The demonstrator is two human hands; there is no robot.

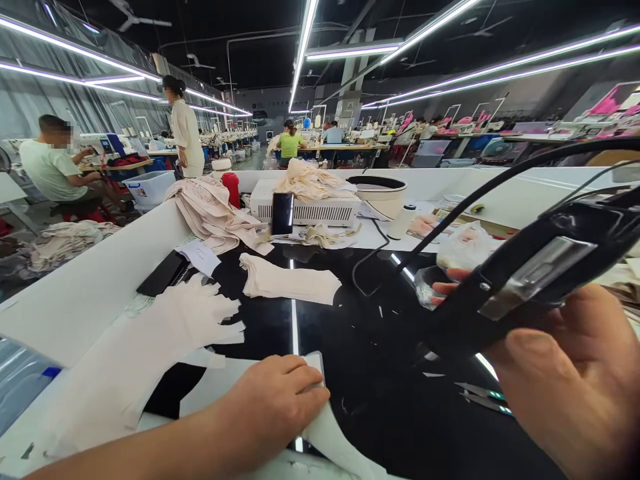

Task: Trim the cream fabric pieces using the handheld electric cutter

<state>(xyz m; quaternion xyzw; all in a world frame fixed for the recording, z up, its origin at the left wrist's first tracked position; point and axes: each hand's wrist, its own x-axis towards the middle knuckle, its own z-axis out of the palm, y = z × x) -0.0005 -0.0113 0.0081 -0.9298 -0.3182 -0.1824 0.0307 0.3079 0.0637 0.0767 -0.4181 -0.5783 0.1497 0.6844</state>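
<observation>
My left hand (280, 400) lies palm down on a white, curved fabric piece (335, 437) at the near edge of the glossy black tabletop (373, 373). Its fingers rest over the upper end of the piece, next to a pale, smooth-edged strip; the thumb is hidden. On the right, my right hand (565, 387) is wrapped round a black corded handheld tool (540, 267) with a shiny metal plate, held above the tabletop. The tool's lower end is blurred. Below it lie small thread snips (484, 397) with green marks.
A folded cream fabric stack (290, 280) lies ahead, with fanned white pieces (170, 327) at left. Behind stand a vented white box (310, 213) topped with fabric, a phone (283, 215) and a cream bucket (377, 199). A black cord (367, 267) crosses the tabletop. People work beyond the partition.
</observation>
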